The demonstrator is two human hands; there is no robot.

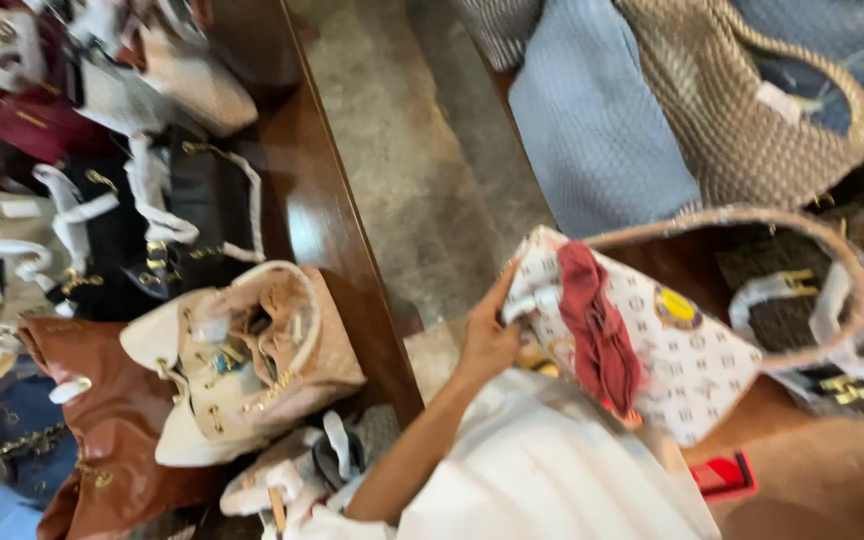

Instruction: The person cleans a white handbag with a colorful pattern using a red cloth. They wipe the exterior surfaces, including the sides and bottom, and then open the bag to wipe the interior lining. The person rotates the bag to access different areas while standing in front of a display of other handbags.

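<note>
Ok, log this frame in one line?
left hand: grips white patterned handbag | right hand: not seen | red cloth draped over bag | beige handbag on wooden table

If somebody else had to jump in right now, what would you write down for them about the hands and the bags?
Left hand: fingers closed on the upper edge of the white patterned handbag, which is held up in front of the person.
Right hand: not in view.
A red cloth hangs down over the front of that bag, and its pale handle arches above it.
Done: this bag is lifted clear of the dark wooden table.
Left: a beige bucket bag, a brown leather bag and several wrapped-handle bags lie on the table, untouched.
</note>
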